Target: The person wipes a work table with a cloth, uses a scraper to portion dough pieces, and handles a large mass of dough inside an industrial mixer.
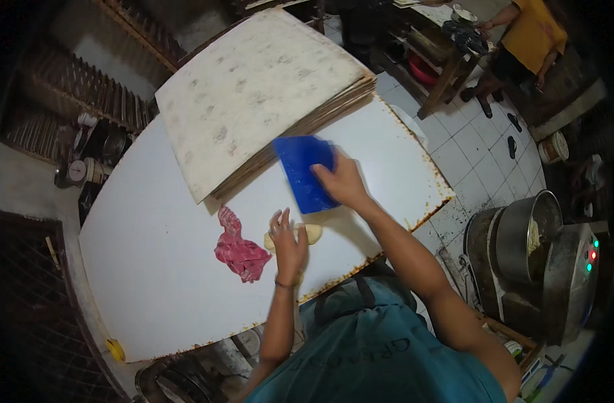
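My right hand (344,180) grips a blue plastic dough scraper (301,173), its thumb lying over the flat face. The scraper is held above the white tabletop, just in front of the stack of boards. Below it, my left hand (288,245) has its fingers apart and rests over a pale piece of dough (313,233), which shows on both sides of the hand. Part of the dough is hidden under the fingers. Just left of that hand lies a crumpled red and white cloth (239,250).
A tall stack of floury boards (253,94) covers the table's far side. The white table (152,269) has rusty edges. To the right stands a dough mixer (532,248) with dough in its bowl. Another person (528,33) in a yellow shirt stands at the upper right.
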Available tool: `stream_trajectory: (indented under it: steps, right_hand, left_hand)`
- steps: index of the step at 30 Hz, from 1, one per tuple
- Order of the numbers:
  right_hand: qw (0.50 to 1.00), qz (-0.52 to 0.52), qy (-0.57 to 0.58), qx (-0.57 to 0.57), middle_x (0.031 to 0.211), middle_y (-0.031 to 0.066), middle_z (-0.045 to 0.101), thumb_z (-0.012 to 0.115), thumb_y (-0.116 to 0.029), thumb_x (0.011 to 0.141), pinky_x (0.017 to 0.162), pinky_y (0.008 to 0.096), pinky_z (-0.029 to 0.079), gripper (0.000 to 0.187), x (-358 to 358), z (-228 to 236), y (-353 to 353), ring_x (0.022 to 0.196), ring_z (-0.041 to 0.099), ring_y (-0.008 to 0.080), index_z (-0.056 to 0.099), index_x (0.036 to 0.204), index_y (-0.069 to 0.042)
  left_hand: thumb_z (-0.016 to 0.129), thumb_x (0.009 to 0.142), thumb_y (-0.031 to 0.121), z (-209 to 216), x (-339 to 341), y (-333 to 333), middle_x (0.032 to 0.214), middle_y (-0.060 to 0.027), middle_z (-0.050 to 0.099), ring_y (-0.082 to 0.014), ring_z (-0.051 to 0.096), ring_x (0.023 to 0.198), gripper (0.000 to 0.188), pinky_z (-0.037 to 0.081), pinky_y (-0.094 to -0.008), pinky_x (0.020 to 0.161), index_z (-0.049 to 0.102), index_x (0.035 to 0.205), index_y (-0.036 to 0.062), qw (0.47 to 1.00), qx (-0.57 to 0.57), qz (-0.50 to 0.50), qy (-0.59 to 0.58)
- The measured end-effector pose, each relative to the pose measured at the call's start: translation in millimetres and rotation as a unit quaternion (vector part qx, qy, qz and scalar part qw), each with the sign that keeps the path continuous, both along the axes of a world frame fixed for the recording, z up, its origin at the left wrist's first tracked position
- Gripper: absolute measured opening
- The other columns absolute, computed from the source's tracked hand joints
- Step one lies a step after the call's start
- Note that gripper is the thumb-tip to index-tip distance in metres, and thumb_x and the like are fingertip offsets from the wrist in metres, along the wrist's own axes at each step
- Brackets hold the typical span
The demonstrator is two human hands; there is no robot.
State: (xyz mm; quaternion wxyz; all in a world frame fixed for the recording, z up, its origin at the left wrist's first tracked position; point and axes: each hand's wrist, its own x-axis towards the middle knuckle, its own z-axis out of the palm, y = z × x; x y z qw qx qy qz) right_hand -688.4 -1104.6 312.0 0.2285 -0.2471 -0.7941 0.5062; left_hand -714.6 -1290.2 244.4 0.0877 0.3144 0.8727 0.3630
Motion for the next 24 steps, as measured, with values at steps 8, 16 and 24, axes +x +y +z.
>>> stream_trajectory:
  steps: [8,16,24]
  right_hand:
    - [0.952,-0.226,0.076,-0.194,0.09,0.0083,0.058,0.06,-0.01,0.076,0.073,0.0268,0.044,0.03,237.5,12.3,93.8,0.08,0.055,0.0143,0.052,0.103,0.001]
    - [0.781,-0.414,0.29,-0.368,0.096,0.009,0.057,0.06,-0.007,0.076,0.075,0.0287,0.045,0.031,343.9,-4.7,133.1,0.083,0.055,0.0172,0.05,0.104,0.001]
    - [0.906,-0.348,0.052,-0.234,0.094,0.0101,0.058,0.06,-0.009,0.077,0.075,0.0276,0.043,0.029,288.4,-39.5,81.0,0.083,0.054,0.0169,0.051,0.101,0.002]
  left_hand:
    - [0.052,0.078,0.045,-21.2,-37.8,133.2,0.088,-0.0208,0.058,-0.034,0.055,0.084,0.047,0.044,-0.0401,0.072,0.052,0.098,0.002,0.903,-0.308,-0.3,-0.023]
    - [0.069,0.071,0.024,57.9,89.6,197.3,0.086,-0.0039,0.051,-0.0182,0.051,0.077,0.036,0.043,-0.0312,0.066,0.05,0.094,0.0034,0.538,0.081,-0.625,-0.56]
    - [0.05,0.081,0.031,-52.8,62.0,126.1,0.076,-0.0242,0.059,-0.0367,0.059,0.075,0.037,0.046,-0.0387,0.067,0.054,0.088,-0.0044,0.992,-0.032,0.006,-0.124]
